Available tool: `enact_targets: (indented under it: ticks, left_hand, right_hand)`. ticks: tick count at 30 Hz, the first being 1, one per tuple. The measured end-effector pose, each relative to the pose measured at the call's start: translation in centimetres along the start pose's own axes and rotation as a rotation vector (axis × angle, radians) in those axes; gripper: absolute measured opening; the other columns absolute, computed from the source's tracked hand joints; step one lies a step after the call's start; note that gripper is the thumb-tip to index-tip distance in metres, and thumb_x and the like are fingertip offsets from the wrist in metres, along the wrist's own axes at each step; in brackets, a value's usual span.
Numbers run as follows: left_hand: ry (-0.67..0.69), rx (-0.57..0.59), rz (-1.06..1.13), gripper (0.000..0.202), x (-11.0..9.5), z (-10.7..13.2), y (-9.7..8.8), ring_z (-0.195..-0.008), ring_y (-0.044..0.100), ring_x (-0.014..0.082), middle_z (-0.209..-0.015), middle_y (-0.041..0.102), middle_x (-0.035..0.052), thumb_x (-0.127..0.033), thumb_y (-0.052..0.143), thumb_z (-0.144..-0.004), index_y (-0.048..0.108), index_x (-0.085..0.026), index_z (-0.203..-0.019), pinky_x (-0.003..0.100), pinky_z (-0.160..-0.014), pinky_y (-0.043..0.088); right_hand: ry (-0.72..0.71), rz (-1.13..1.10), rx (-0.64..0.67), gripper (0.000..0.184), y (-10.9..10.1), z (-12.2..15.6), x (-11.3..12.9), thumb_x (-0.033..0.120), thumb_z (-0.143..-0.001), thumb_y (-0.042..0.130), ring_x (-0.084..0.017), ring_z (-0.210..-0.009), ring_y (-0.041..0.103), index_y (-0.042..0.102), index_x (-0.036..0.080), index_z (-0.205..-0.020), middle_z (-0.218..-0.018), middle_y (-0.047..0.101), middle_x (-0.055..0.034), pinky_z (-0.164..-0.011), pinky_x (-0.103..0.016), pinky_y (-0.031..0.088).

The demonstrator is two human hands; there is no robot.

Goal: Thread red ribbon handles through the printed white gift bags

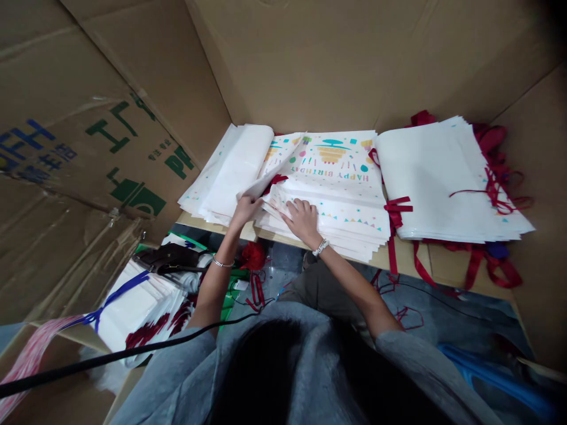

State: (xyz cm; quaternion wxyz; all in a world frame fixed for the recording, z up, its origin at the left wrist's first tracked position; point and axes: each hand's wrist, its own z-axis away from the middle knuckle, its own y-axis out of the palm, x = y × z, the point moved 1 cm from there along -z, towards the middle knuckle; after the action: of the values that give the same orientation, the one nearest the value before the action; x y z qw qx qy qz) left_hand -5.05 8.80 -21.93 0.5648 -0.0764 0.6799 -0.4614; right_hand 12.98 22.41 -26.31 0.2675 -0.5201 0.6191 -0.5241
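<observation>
A stack of white printed sheets (336, 200) with a colourful cake design and "HAPPY BIRTHDAY" lies in the middle of the board in front of me. My left hand (247, 209) pinches the near edge of a white sheet (257, 186), which is lifted and curled to the left. Beside it, my right hand (303, 219) lies on the stack with its fingers apart. Between the hands, a bit of red ribbon (274, 183) shows under the raised sheet. Another pile of white sheets (233, 171), partly folded over, adjoins my left hand.
To the right sits a white stack (438, 183) with red ribbons (491, 147) around it. Cardboard walls (354, 65) enclose the board (376, 257). Lower left are bundled white sheets (137, 301), a dark bag (170, 258) and a black cable (177, 341). A blue plastic object (491, 378) stands lower right.
</observation>
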Motion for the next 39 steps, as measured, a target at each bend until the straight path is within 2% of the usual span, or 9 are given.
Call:
enact_targets:
  ticks: [4,8,14,18,20,25,28,35,39]
  left_hand:
    - [-0.096,0.114,0.402,0.033,0.1,-0.6,0.4,-0.056,0.045,0.0132,-0.057,0.053,0.0019,-0.040,0.070,-0.083,0.059,-0.018,-0.062,0.026,-0.055,0.036]
    - [-0.094,0.203,0.592,0.028,0.6,-0.2,0.1,-0.059,0.049,0.0121,-0.066,0.059,0.0032,-0.042,0.072,-0.079,0.064,-0.016,-0.072,0.024,-0.055,0.037]
    - [-0.034,0.193,0.328,0.024,2.9,1.3,-1.5,-0.065,0.051,0.0131,-0.069,0.058,-0.0015,-0.032,0.078,-0.068,0.065,-0.017,-0.081,0.025,-0.061,0.039]
    - [-0.025,0.251,0.344,0.038,4.3,2.0,-1.6,-0.072,0.057,0.0147,-0.075,0.062,-0.0029,-0.024,0.081,-0.059,0.061,-0.018,-0.091,0.027,-0.071,0.045]
    - [-0.033,0.239,0.355,0.037,4.5,2.1,-1.3,-0.069,0.056,0.0145,-0.072,0.061,-0.0038,-0.024,0.080,-0.059,0.060,-0.019,-0.090,0.027,-0.071,0.044]
    - [-0.024,0.227,0.294,0.020,4.0,1.7,-0.4,-0.066,0.052,0.0146,-0.066,0.058,-0.0023,-0.032,0.077,-0.067,0.065,-0.017,-0.073,0.027,-0.065,0.038]
    - [0.004,0.251,0.305,0.020,3.5,1.6,-0.4,-0.069,0.054,0.0158,-0.068,0.061,-0.0010,-0.034,0.075,-0.069,0.068,-0.016,-0.073,0.027,-0.067,0.040]
    - [0.014,0.115,0.297,0.023,3.4,1.6,-0.3,-0.067,0.051,0.0150,-0.068,0.054,-0.0024,-0.035,0.075,-0.070,0.059,-0.019,-0.072,0.027,-0.066,0.038]
    - [0.016,0.171,0.352,0.021,3.3,1.5,-0.2,-0.067,0.050,0.0154,-0.069,0.057,-0.0005,-0.038,0.065,-0.077,0.061,-0.018,-0.072,0.028,-0.066,0.038]
  right_hand:
    - [0.032,0.009,0.014,0.065,-0.3,-0.3,0.8,0.066,-0.102,0.049,-0.036,-0.119,0.045,0.059,0.016,-0.142,-0.142,0.057,-0.0201,-0.096,-0.045,0.032]
    - [0.045,0.019,0.025,0.046,-0.6,-0.7,1.2,0.048,-0.106,0.050,-0.034,-0.117,0.047,0.059,0.017,-0.139,-0.138,0.059,-0.0185,-0.093,-0.044,0.032]
    - [0.071,0.005,0.020,0.038,-0.4,-1.0,0.7,0.043,-0.107,0.049,-0.033,-0.117,0.046,0.061,0.022,-0.137,-0.137,0.060,-0.0158,-0.092,-0.044,0.032]
    - [0.072,0.001,0.009,0.038,-0.2,-1.1,0.6,0.044,-0.108,0.047,-0.033,-0.116,0.046,0.063,0.024,-0.135,-0.136,0.061,-0.0151,-0.091,-0.044,0.033]
    - [0.065,-0.009,-0.003,0.038,-0.2,-1.0,0.6,0.044,-0.108,0.046,-0.033,-0.116,0.046,0.063,0.023,-0.136,-0.136,0.061,-0.0155,-0.091,-0.045,0.033]
    - [0.065,-0.016,-0.010,0.041,-0.2,-0.9,0.6,0.044,-0.109,0.044,-0.034,-0.117,0.045,0.062,0.022,-0.138,-0.139,0.060,-0.0153,-0.092,-0.045,0.033]
    - [0.056,-0.010,-0.013,0.042,-0.2,-0.7,0.6,0.045,-0.109,0.044,-0.033,-0.118,0.045,0.061,0.022,-0.139,-0.140,0.059,-0.0151,-0.093,-0.044,0.032]
    - [0.054,-0.006,-0.028,0.041,0.2,-0.6,0.6,0.044,-0.108,0.048,-0.033,-0.119,0.045,0.061,0.022,-0.140,-0.142,0.059,-0.0138,-0.094,-0.045,0.032]
    - [0.053,-0.006,-0.027,0.041,0.2,-0.5,0.6,0.044,-0.107,0.048,-0.033,-0.118,0.046,0.061,0.023,-0.140,-0.142,0.059,-0.0141,-0.094,-0.045,0.032]
